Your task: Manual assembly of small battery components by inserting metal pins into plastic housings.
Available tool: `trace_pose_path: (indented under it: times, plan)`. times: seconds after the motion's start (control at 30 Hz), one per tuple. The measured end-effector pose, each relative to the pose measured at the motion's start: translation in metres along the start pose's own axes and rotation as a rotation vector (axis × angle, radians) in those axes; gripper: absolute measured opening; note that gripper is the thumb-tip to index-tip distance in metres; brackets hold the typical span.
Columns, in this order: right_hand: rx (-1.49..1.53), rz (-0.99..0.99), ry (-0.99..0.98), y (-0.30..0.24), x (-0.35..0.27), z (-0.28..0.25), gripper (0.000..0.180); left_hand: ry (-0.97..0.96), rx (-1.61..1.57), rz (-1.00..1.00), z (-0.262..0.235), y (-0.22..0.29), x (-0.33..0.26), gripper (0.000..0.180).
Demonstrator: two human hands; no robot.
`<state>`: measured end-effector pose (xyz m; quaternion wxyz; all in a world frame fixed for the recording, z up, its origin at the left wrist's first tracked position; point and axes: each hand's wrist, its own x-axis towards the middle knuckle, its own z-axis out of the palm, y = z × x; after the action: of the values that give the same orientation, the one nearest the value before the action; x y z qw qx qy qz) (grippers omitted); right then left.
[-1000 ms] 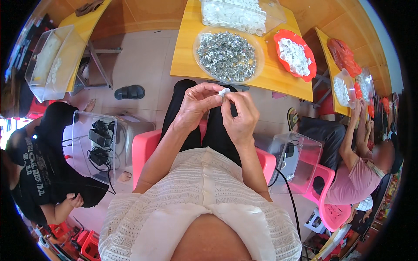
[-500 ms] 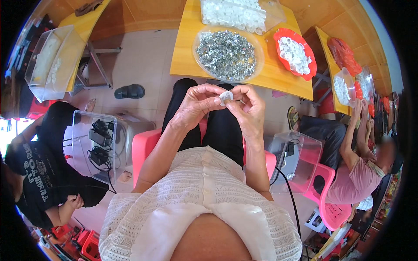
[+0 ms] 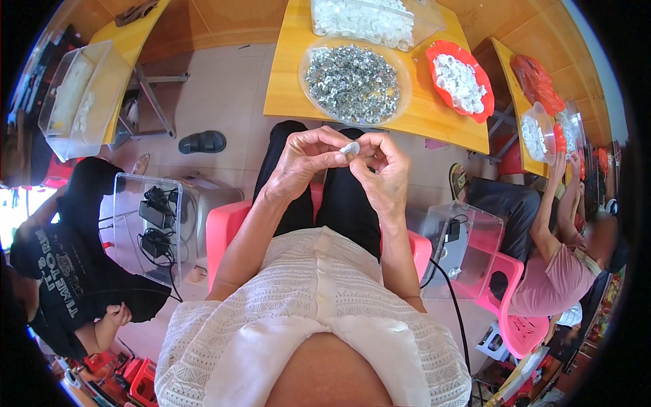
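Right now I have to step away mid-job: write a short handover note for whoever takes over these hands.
Left hand: raised over the lap, fingertips pinching a small white piece.
Right hand: meets it, pressing a small metal part against that piece.
Supplies on the yellow table ahead: clear round dish of metal parts, clear tub of white pieces, red tray of white pieces.
Done: one pair picked up and brought together.
Left: whether they are joined can't be told; the dish is nearly full.

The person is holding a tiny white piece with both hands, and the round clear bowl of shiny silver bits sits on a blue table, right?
Not quite. The head view shows the round clear bowl of silver bits sits on a yellow wooden table, not blue. Both hands, left and right, do pinch the tiny white piece.
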<state>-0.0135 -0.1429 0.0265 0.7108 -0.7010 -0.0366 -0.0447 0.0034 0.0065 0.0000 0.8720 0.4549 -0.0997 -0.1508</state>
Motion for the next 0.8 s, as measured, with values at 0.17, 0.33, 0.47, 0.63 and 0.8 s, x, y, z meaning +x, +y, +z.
trace_pose_path:
  times: [0.17,0.33,0.47,0.63,0.8]
  plan:
    - [0.008,0.002,0.008,0.009,0.006,0.003,0.017,0.021,-0.038,-0.01,-0.003,-0.001,0.002,0.011]
    - [-0.021,0.015,0.036,0.016,0.008,-0.005,0.018,0.039,-0.103,-0.078,-0.005,-0.015,0.008,0.016]
    - [0.063,0.039,0.179,0.036,-0.002,-0.005,0.018,0.151,-0.076,-0.116,-0.011,-0.012,0.006,0.021]
    - [-0.476,-0.144,0.243,0.101,-0.024,-0.016,0.011,0.016,-0.106,-0.212,0.001,-0.002,0.043,0.02]
    - [-0.97,-0.28,0.142,0.154,-0.053,-0.021,0.012,-0.108,0.145,-0.317,0.072,-0.006,0.137,0.028]
